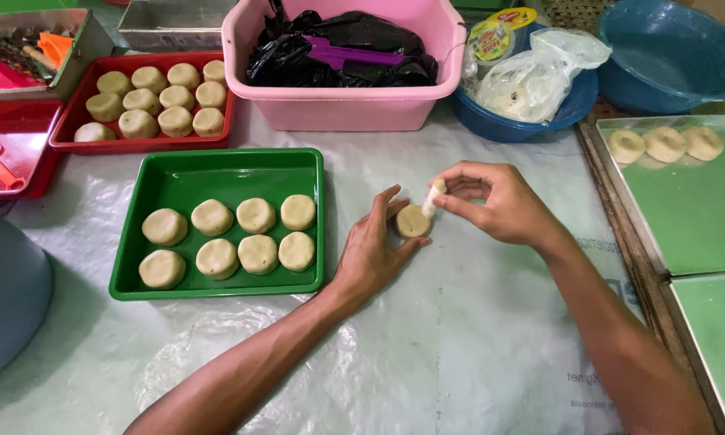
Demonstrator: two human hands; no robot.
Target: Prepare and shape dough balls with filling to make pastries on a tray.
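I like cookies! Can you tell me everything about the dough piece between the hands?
The dough piece is a small, pale tan, flattened round that looks soft and smooth. It lies flat on the plastic-covered table, right of the green tray. The left hand cups its side; the right hand presses a small white tool onto its top edge.

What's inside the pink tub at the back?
The pink tub holds crumpled black plastic bags with a purple strip-shaped thing lying on top. The bags fill the tub's opening, so anything beneath them, and the bottom itself, is covered from view.
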